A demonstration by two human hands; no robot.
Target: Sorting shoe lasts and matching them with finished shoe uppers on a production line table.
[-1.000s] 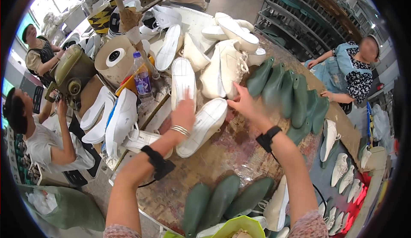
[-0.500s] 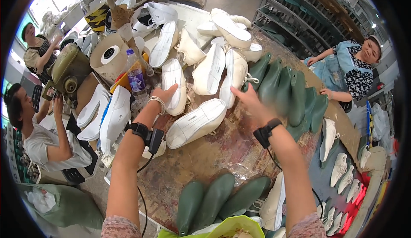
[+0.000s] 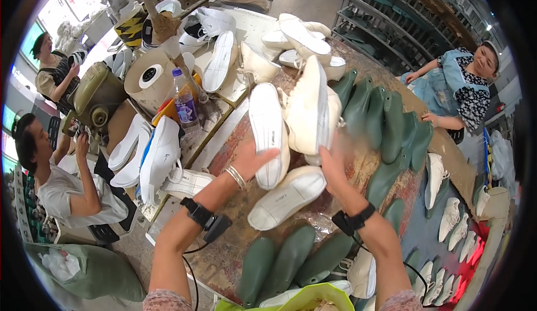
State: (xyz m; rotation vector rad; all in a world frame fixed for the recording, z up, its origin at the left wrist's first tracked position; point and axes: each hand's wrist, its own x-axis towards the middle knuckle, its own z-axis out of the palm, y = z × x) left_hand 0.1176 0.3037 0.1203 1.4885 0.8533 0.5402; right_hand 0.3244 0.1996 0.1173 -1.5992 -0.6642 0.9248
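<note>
Several cream shoes with white soles lie clustered between my hands on the worn tabletop. My left hand (image 3: 250, 162) presses against a sole-up shoe (image 3: 268, 134), its thumb over the sole edge and its other fingers largely hidden. My right hand (image 3: 334, 170) grips the lower right side of a tilted shoe (image 3: 313, 109), thumb toward me, fingertips blurred or hidden behind it. Nearer me, another shoe (image 3: 288, 197) rests sole up, close below both hands. Wrist straps with small black devices and cables circle both wrists.
Green shoe lasts (image 3: 369, 115) stand in a group at the right, others (image 3: 282, 252) along the near edge. More cream shoes (image 3: 305, 38) are piled at the back. A purple-labelled bottle (image 3: 185, 101) stands at left. Co-workers sit at left and right.
Both hands have closed inward on the cream shoes. The cluster has shifted toward me and bunched together, with one shoe tipped up against another.
</note>
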